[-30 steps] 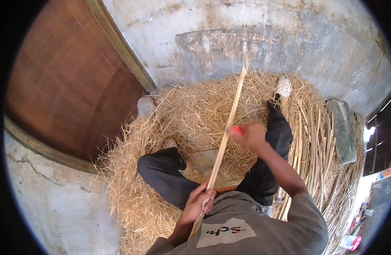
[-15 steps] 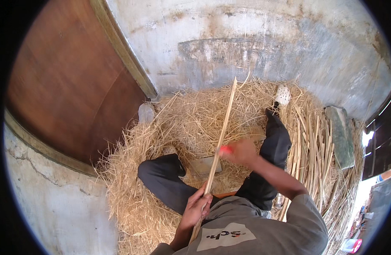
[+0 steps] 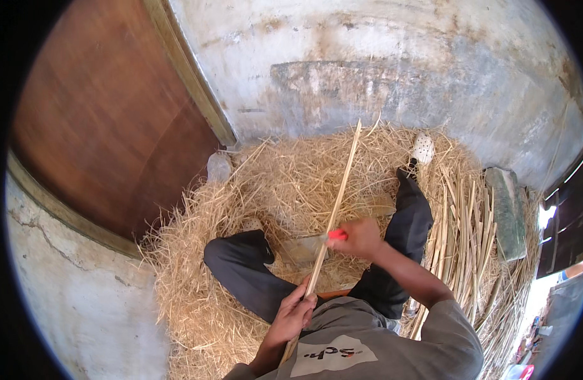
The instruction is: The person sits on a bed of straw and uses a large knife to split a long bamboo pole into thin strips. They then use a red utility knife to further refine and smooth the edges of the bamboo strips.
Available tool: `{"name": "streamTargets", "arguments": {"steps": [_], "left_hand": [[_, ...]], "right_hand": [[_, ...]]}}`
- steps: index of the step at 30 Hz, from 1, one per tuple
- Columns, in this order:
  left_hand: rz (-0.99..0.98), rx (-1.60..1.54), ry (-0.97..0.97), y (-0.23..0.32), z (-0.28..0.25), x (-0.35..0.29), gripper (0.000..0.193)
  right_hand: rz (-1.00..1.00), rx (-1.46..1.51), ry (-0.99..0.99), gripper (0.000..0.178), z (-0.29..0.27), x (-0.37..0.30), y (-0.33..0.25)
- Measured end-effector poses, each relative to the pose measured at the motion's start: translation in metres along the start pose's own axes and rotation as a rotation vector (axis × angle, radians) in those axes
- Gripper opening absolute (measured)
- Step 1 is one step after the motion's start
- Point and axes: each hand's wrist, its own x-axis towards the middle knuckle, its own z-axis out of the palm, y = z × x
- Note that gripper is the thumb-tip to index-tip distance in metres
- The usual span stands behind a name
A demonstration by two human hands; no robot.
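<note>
A long pale bamboo strip [image 3: 342, 180] slants from beside my body up toward the wall. Closed around its lower part is my left hand [image 3: 293, 311], close to my shirt. My right hand [image 3: 361, 239] is closed on a red-handled knife [image 3: 336, 234], held against the strip's right side about midway along. The knife's blade is too blurred to make out clearly. Between my bent legs, a flat grey slab [image 3: 298, 249] lies partly under the strip.
Straw-like shavings [image 3: 285, 171] cover the floor around me. On the right lies a pile of long strips [image 3: 459, 228], with a greenish slab [image 3: 508, 212] beside it. A wall [image 3: 380, 69] stands ahead, a brown door [image 3: 114, 114] to the left, and a clear plastic bag [image 3: 219, 167] near its corner.
My right hand and the knife have shifted slightly down along the bamboo strip. The strip's far end leans a little more to the right; my left hand keeps its hold.
</note>
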Motion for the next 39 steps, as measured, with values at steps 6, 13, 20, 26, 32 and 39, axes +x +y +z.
{"name": "streamTargets", "arguments": {"steps": [6, 13, 20, 26, 32, 39], "left_hand": [[0.028, 0.092, 0.032, 0.002, -0.002, -0.003, 0.053], [0.000, 0.061, 0.031, -0.004, -0.001, -0.013, 0.052], [-0.015, 0.032, 0.005, -0.008, -0.001, -0.011, 0.051], [0.013, 0.097, -0.032, -0.008, -0.003, -0.018, 0.052], [-0.016, 0.076, -0.053, -0.010, 0.003, -0.015, 0.054], [-0.049, 0.074, -0.081, -0.012, 0.000, -0.012, 0.053]], "right_hand": [[0.314, 0.020, -0.016, 0.064, 0.009, 0.026, 0.039], [0.300, -0.060, 0.079, 0.060, 0.011, 0.023, 0.026], [0.291, -0.083, -0.128, 0.060, -0.005, 0.024, 0.038], [0.337, -0.155, 0.022, 0.062, -0.005, 0.039, 0.087], [0.528, -0.144, 0.118, 0.070, -0.029, 0.076, 0.139], [0.702, -0.210, 0.116, 0.082, -0.021, 0.070, 0.177]]}}
